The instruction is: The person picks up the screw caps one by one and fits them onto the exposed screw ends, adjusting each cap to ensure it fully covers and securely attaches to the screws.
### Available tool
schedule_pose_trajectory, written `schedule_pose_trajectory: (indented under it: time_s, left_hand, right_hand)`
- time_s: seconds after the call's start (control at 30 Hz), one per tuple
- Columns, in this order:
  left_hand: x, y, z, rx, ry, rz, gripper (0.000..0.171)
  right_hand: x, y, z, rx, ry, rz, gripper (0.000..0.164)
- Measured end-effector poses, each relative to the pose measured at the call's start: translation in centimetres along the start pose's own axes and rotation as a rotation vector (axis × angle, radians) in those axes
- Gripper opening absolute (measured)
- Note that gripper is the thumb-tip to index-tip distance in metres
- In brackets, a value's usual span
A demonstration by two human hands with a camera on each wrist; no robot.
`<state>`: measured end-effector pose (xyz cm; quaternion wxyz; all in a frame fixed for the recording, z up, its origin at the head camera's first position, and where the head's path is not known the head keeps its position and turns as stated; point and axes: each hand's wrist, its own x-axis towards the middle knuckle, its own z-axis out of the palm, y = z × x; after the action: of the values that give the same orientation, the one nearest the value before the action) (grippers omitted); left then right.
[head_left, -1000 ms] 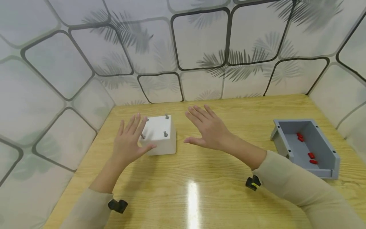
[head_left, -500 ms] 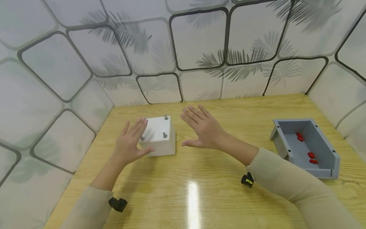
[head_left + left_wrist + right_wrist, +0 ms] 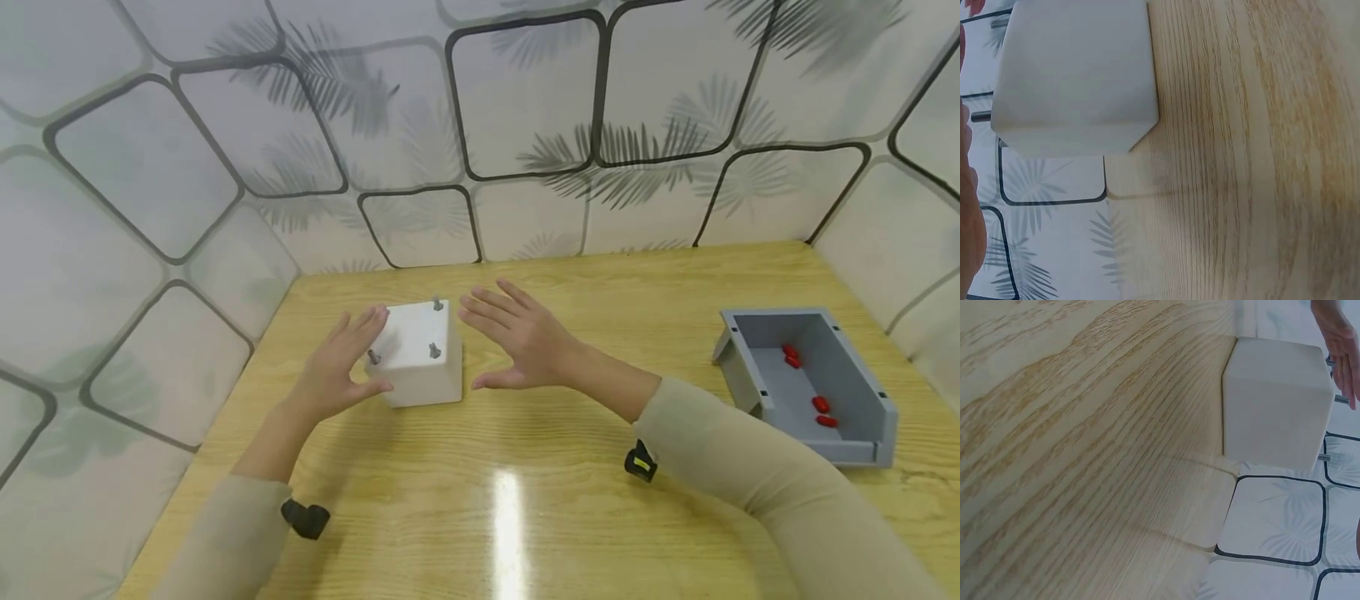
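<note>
A white block with several grey metal bolts standing up from its top rests on the wooden table. My left hand is at its left side, fingers extended and thumb spread, the fingertips overlapping the block's top left corner in the head view. To the right of the block, my right hand hovers with straight fingers pointing toward it and a gap between. Neither hand holds anything. The block fills the upper left of the left wrist view. In the right wrist view, the left hand shows beyond the block.
A grey open-fronted bin stands at the right of the wooden table, with several small red pieces inside. Patterned wall covering rises behind the table and along both sides.
My right hand has moved left toward the block. The left hand has tilted inward, its fingers drawing together at the block's left edge. The block and bin stay put.
</note>
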<state>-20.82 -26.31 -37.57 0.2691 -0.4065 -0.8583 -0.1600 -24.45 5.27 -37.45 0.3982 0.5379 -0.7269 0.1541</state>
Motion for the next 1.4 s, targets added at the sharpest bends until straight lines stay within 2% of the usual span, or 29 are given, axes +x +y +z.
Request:
schedule_pose_trajectory:
  time_s: [0.17,0.37,0.8,1.03,1.2,1.4]
  left_hand:
    - [0.0,-0.7,0.0,-0.015,-0.022,0.04,0.088]
    - [-0.2,-1.3,0.2,-0.013,-0.014,0.077,0.086]
    - [-0.2,-2.3,0.6,-0.051,-0.01,0.094,0.082]
    - [-0.6,-3.2,1.1,-0.136,0.044,0.103,0.079]
    - [-0.8,-3.7,1.5,-0.122,0.062,0.132,0.075]
    - [-1.0,-3.7,1.9,-0.102,0.076,0.128,0.074]
  right_hand:
    - [0.3,0.3,0.7,0.018,0.027,-0.037,0.085]
    - [0.2,0.6,1.4,0.041,0.038,-0.057,0.079]
    - [0.1,0.9,3.4,0.064,0.048,-0.053,0.075]
    - [0.3,0.8,4.4,0.079,0.037,-0.03,0.079]
    - [0.4,0.8,5.0,0.07,0.027,-0.03,0.079]
    - [0.9,0.6,5.4,0.069,0.019,-0.038,0.081]
